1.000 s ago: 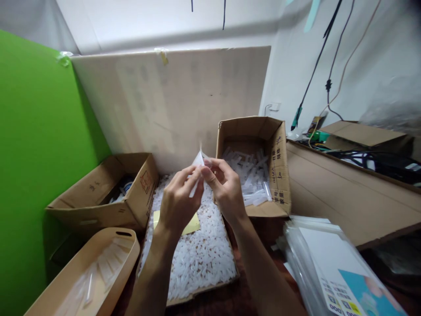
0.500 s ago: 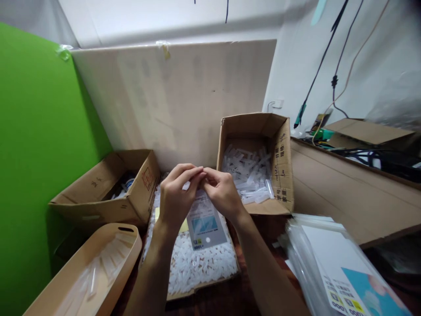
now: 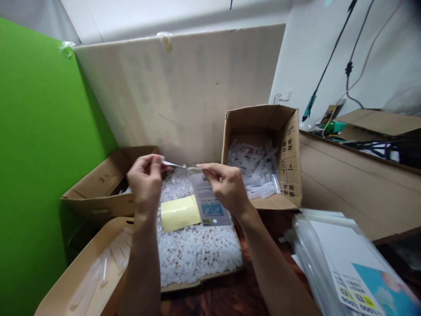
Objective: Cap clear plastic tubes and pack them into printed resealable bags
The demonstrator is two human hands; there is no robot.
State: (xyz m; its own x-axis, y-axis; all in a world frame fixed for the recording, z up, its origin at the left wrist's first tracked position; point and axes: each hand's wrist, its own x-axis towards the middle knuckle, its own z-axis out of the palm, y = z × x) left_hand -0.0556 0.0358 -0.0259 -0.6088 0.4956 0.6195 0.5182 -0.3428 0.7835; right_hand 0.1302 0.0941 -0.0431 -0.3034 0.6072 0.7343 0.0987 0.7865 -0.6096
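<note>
My right hand (image 3: 228,186) is closed on the upper edge of a clear plastic bag (image 3: 215,215) with a grey and blue printed front, which hangs tilted below the fingers. My left hand (image 3: 145,175) pinches the end of a thin white strip (image 3: 174,165). The strip stretches across to the bag's top edge near my right fingertips. Under both hands lies a shallow cardboard tray heaped with small translucent plastic pieces (image 3: 200,256). A yellow paper slip (image 3: 180,213) rests on those pieces, just left of the bag.
Behind my right hand, a cardboard box (image 3: 291,166) holds clear plastic tubes (image 3: 253,162). Another cardboard box (image 3: 98,202) stands at left, behind a tan bin (image 3: 54,287) with clear tubes. Stacked packaged bags (image 3: 348,259) lie at right. Cables (image 3: 332,52) hang against the wall.
My hands were together at the bag's top edge. Now my left hand has moved away leftward, drawing out the white strip, and the yellow slip shows more. The view has shifted slightly.
</note>
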